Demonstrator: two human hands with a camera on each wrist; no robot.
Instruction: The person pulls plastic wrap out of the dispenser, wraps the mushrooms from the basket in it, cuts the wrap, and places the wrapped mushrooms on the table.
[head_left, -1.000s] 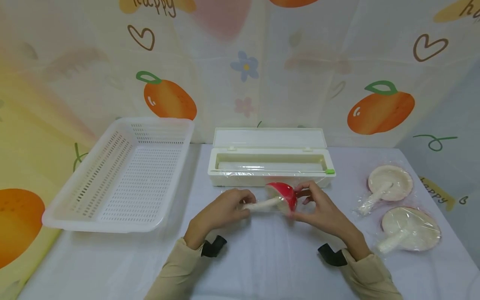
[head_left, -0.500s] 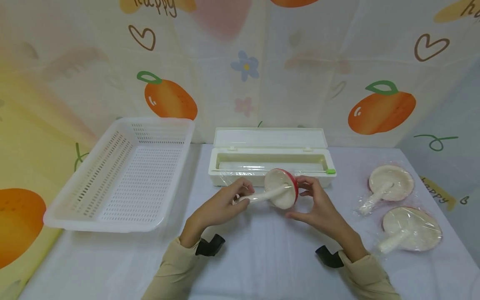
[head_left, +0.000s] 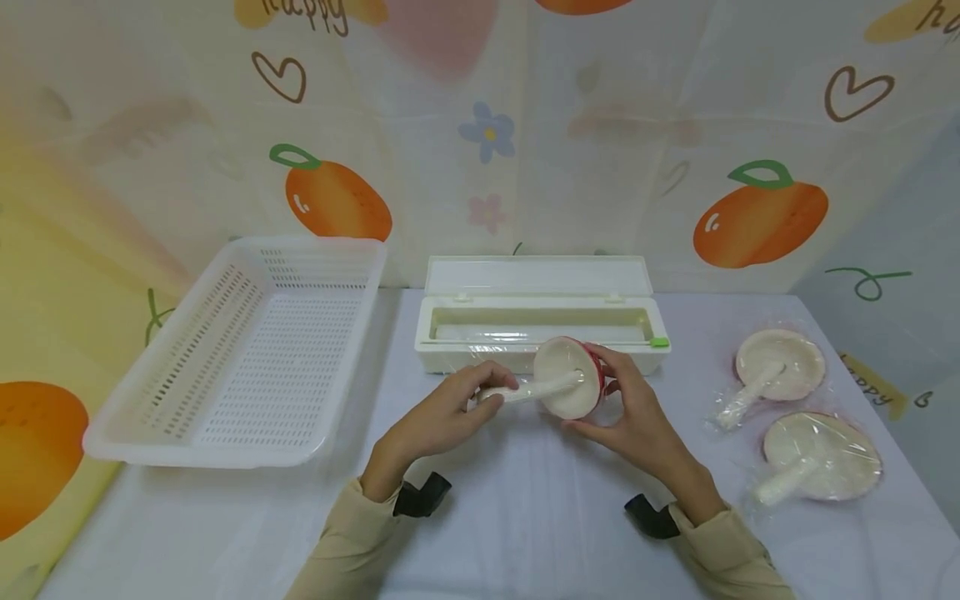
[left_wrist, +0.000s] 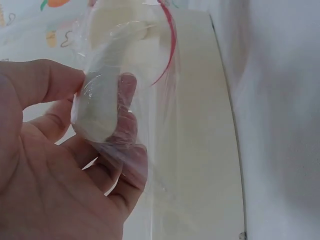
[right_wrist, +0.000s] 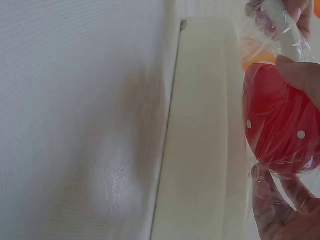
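Observation:
A toy mushroom (head_left: 558, 375) with a red, white-dotted cap and a white stem is held in front of the cling film dispenser (head_left: 450, 360), cap to the right. Clear cling film (left_wrist: 107, 60) wraps it, loose and wrinkled around the stem in the left wrist view. My left hand (head_left: 444, 414) pinches the stem's end between thumb and fingers. My right hand (head_left: 639, 421) holds the cap by its edge, thumb on one side and fingers on the other. In the right wrist view the red cap (right_wrist: 280, 115) shows through the film.
Two film-wrapped mushrooms, one mushroom (head_left: 782, 367) behind the other mushroom (head_left: 825, 458), lie at the table's right. A white perforated basket (head_left: 292, 456) stands at the left. The dispenser's lid (head_left: 536, 275) stands raised at the back.
The mushroom has turned so its pale underside faces the camera instead of its red top, and it has risen slightly. My right hand briefly loosened and now holds the cap again.

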